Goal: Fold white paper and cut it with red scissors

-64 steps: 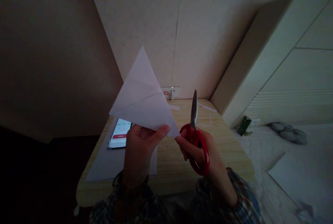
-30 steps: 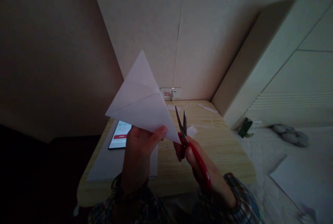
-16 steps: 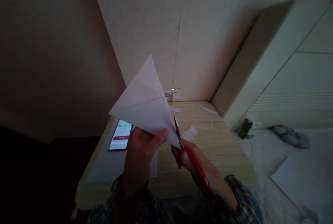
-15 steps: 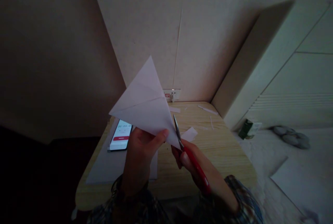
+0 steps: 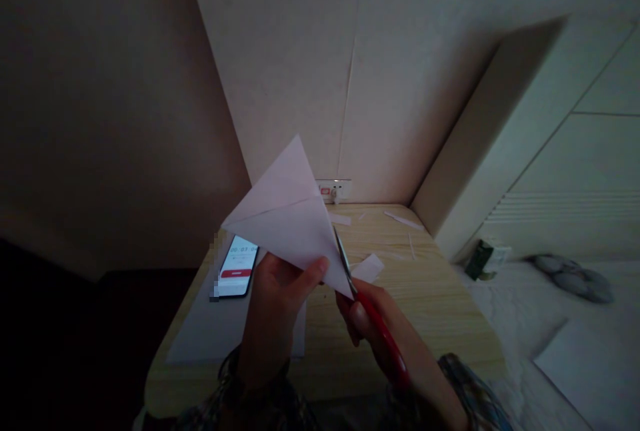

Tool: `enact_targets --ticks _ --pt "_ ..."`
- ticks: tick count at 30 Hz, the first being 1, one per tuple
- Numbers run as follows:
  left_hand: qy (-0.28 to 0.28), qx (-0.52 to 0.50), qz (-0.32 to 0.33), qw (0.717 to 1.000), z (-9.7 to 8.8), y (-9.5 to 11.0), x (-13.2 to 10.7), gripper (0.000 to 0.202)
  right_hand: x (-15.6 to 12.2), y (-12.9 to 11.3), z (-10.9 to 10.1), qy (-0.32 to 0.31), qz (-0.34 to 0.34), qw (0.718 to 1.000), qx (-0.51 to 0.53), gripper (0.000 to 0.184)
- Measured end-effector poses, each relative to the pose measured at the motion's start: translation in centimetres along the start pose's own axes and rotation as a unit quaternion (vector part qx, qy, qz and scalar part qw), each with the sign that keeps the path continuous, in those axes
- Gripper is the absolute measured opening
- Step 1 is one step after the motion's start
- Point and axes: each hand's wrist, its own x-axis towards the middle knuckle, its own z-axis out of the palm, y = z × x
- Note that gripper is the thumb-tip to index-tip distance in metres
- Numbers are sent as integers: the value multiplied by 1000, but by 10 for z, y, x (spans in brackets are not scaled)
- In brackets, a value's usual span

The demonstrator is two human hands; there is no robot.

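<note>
A white sheet of paper (image 5: 287, 217), folded into a pointed shape with a crease across it, is pinched in my left hand (image 5: 283, 291), thumb on top near its lower edge. My right hand (image 5: 385, 324) is closed around the red handles of a pair of scissors (image 5: 377, 324). The scissors' blades lie along the paper's right edge, close to its lower right corner. Whether the blades are apart around the paper is hard to tell.
Below is a small wooden table (image 5: 350, 364). On its left a phone (image 5: 237, 267) showing a timer rests on white paper (image 5: 210, 334). Paper scraps (image 5: 369, 268) lie toward the back right. A wall socket (image 5: 335, 189) sits behind. A bed (image 5: 525, 311) stands at right.
The whole view has shifted, so the table and wall appear slightly lower. The paper's upper tip sits lower and tilts nearer. Both hands keep their holds on the paper and scissors.
</note>
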Motion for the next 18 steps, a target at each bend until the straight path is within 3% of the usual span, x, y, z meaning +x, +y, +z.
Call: enact_targets --ticks 6,14,18 --pt "-46 -8 9 999 -3 1 0 33 2 5 2 -3 15 1000 17 54" --pt "6 -9 26 1000 -3 1 -3 43 0 4 1 7 -5 1000 -5 54" --pt "2 -1 10 1000 -4 -2 -1 30 0 6 1 -1 -16 999 -35 55"
